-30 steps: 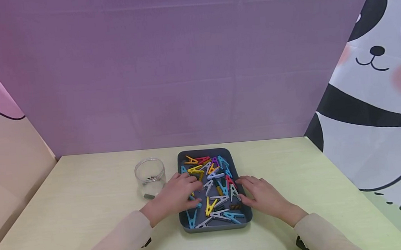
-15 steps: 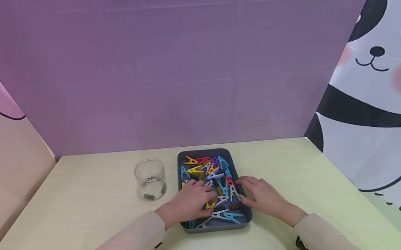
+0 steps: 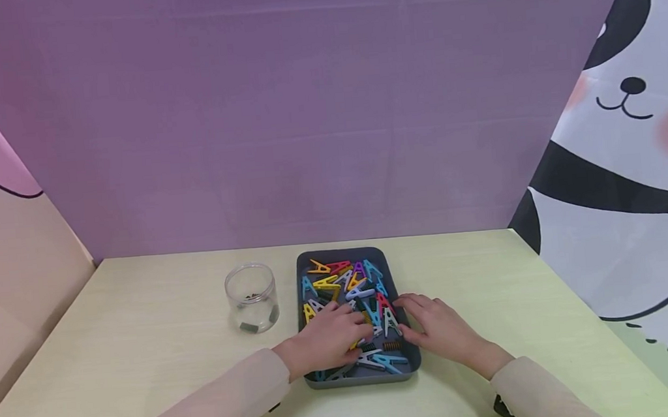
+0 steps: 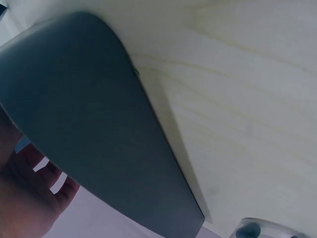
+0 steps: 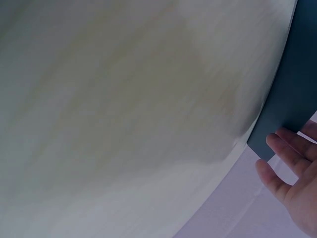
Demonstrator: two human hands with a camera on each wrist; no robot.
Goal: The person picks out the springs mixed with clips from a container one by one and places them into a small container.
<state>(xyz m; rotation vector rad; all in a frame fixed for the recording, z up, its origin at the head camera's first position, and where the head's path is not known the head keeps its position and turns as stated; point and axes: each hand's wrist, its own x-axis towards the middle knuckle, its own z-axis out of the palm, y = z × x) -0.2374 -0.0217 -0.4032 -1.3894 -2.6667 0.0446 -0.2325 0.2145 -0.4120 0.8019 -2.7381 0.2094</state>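
Observation:
A dark grey tray (image 3: 410, 366) holds several plastic clothespins in blue, yellow, red, white, purple and orange, such as a blue clothespin (image 3: 390, 360). Coil-like ridged pieces lie among them, one brownish piece (image 3: 391, 346) near the right side. My left hand (image 3: 328, 340) reaches over the tray's left wall, its loosely bent fingers down among the clothespins in the middle; the hand covers what lies under it. A yellow clothespin (image 3: 354, 345) shows beside its thumb. My right hand (image 3: 446, 332) rests with relaxed fingers at the tray's right rim, fingertips touching the wall.
A clear round jar (image 3: 251, 299) stands on the table left of the tray, with a few small dark pieces inside. The pale wooden table (image 3: 161, 327) ends at a purple backdrop (image 3: 297, 120). A panda print hangs at the right.
My left hand has moved rightward and slightly nearer, from the tray's left side to its middle, uncovering the jar and clothespins at the left. My right hand has stayed at the rim.

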